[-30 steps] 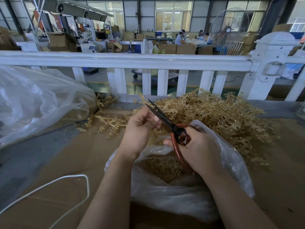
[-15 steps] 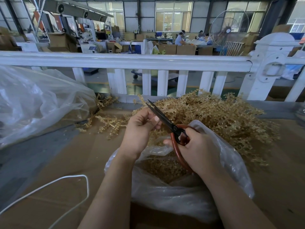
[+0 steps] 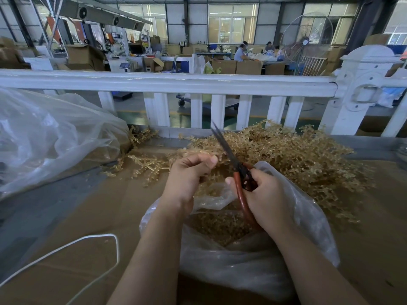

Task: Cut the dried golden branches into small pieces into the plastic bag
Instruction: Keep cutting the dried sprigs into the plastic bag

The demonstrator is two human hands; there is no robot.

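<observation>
Scissors (image 3: 229, 155), gripped by the right hand (image 3: 264, 194), point away above the plastic bag (image 3: 242, 260). Left hand (image 3: 189, 175) pinches a branch (image 3: 198, 151) left of the blades

Factory/workshop floor, big open hall. High metal-panel walls w/ rows of large windows (image 3: 233, 20), overhead ducting w/ fans (image 3: 99, 13). Stacked cardboard boxes (image 3: 84, 57) all over, industrial pedestal fan (image 3: 307, 40) at back right. Workers (image 3: 241, 52) seated at far benches w/ more cartons. White railing (image 3: 167, 83) runs along far edge of the cardboard-covered worktable (image 3: 55, 271), separating it from painted floor aisle.
</observation>
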